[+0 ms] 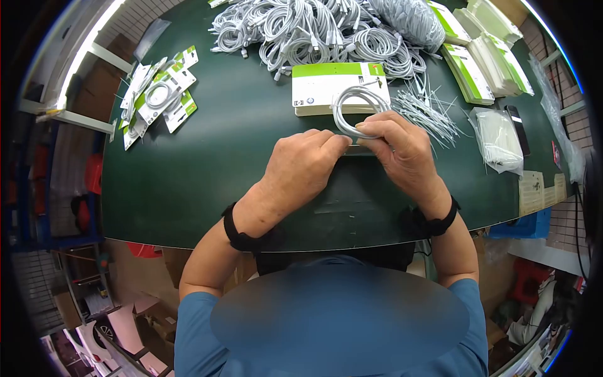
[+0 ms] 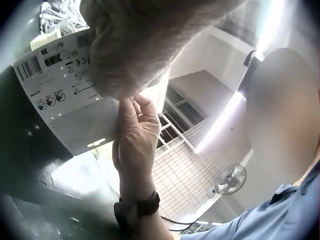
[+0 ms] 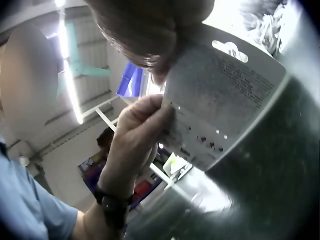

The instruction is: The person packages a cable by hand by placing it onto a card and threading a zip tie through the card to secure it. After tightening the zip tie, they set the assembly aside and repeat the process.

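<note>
A coiled white cable stands in my right hand, pinched between thumb and fingers. Just under the coil, a printed packaging card is seen almost edge-on in the head view. Both wrist views show its back, with small text, symbols, several small holes and a hanging slot. My left hand pinches the card's edge, thumb and fingers close to the coil. In the left wrist view my right hand is at the card's other edge, its fingertips partly hidden by the near hand.
A stack of green-and-white cards lies just beyond the coil. Behind it is a heap of coiled cables. Loose cable ties and a bag of ties lie right; carded cables lie left. More card stacks stand back right.
</note>
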The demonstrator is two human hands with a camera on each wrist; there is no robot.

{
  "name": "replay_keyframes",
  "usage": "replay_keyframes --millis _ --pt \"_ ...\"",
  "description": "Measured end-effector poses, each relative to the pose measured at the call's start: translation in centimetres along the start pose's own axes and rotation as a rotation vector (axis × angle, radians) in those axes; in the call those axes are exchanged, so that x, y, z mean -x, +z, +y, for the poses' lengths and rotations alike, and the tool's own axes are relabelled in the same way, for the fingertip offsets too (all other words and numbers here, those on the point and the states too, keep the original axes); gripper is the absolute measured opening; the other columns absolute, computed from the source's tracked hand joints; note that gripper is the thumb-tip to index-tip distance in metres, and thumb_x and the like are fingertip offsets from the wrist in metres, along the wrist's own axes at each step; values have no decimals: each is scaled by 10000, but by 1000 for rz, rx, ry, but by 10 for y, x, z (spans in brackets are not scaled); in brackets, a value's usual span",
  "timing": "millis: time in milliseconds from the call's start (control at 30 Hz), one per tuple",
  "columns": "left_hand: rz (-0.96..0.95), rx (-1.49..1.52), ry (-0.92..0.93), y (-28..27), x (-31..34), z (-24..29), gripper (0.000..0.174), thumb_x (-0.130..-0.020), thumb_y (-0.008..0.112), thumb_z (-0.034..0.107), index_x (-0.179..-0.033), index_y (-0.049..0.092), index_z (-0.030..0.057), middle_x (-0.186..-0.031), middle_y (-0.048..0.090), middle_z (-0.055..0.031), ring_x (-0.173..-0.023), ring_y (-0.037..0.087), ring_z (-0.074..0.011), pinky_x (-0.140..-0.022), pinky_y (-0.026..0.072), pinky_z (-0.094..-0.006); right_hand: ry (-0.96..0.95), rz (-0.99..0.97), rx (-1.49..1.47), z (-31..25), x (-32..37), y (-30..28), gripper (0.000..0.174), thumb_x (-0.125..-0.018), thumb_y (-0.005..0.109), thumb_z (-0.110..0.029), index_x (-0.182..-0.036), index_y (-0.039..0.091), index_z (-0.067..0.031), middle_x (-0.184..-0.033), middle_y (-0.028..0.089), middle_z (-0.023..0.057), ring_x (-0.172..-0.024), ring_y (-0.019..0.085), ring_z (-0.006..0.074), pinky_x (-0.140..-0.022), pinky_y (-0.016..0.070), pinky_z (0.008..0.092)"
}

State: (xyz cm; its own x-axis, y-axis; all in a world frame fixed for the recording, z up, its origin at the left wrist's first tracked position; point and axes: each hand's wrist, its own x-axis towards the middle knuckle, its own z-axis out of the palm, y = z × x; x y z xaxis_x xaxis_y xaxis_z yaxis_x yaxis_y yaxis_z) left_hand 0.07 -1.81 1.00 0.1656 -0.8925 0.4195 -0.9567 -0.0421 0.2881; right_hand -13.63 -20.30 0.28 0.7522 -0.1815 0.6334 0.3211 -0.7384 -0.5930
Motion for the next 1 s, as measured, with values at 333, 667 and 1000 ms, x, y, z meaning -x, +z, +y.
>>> replay_keyframes --millis 333,667,1000 --pt "270 515 -302 -15 29 31 168 -898 813 12 -1041 725 11 -946 702 -91 -894 697 -212 -748 573 -316 -15 46 -57 8 0 3 266 -852 813 43 -1096 738 -32 -998 748 135 -880 752 302 -752 604 363" --pt "45 2061 -1138 6 46 38 512 -1124 461 418 -1313 615 -32 -1116 671 -118 -971 656 -206 -743 547 -329 -224 -45 -92 -4 4 12 265 -815 812 17 -1059 732 -51 -960 736 94 -808 746 285 -666 613 365" --pt "231 1842 -869 1 43 42 305 -1027 484 69 -1254 631 -71 -1065 702 -156 -903 662 -214 -796 552 -364 -212 -190 72 -22 -13 -5 203 -780 838 -96 -965 757 -127 -941 728 18 -865 649 261 -751 550 400"
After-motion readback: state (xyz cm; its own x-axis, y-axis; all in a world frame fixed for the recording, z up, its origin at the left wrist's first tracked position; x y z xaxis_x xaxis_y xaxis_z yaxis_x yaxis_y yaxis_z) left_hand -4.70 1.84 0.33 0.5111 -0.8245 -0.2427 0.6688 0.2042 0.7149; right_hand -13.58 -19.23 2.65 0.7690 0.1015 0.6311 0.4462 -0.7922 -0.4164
